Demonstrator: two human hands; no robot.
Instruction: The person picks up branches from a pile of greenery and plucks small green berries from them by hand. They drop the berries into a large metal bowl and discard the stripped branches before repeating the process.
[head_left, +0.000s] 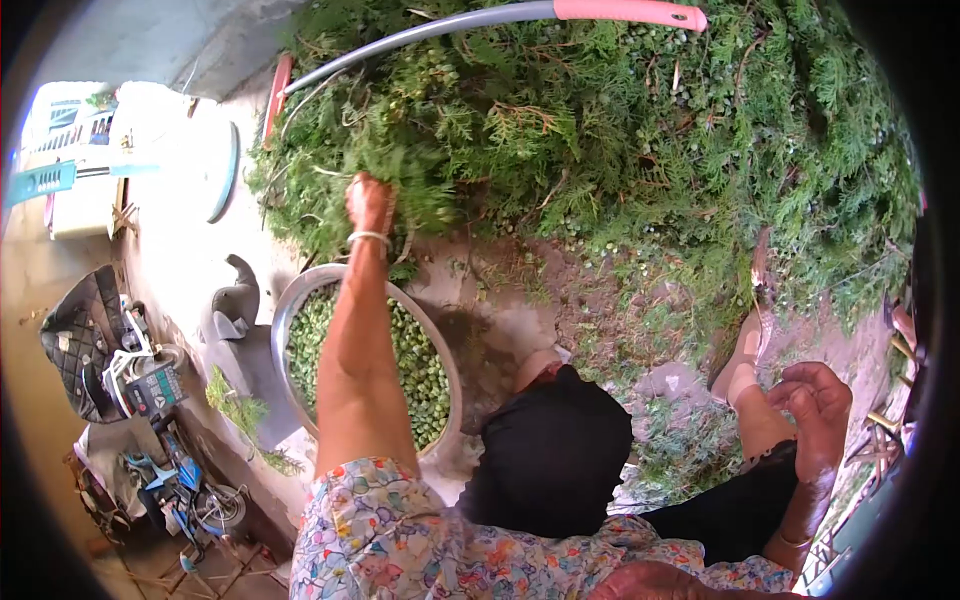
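Note:
My left hand (pixel 370 205) reaches forward, its fingers closed around a leafy conifer branch (pixel 425 185) at the near edge of a large green heap. That branch is smeared by motion. Beneath my left forearm stands a round metal basin (pixel 455 385) full of small green cones (pixel 420 375); the forearm hides part of them. Off to the right, my right hand (pixel 815 410) is raised above my leg, with fingers loosely bent and nothing visible in them. A pale band circles my left wrist.
The conifer heap (pixel 640 130) spans the far side, with a broom-like tool with a pink grip (pixel 630 12) lying across it. Left of the basin is a grey object (pixel 240 320). A blue small bike (pixel 185 480) stands lower left. Loose sprigs (pixel 680 450) litter the ground.

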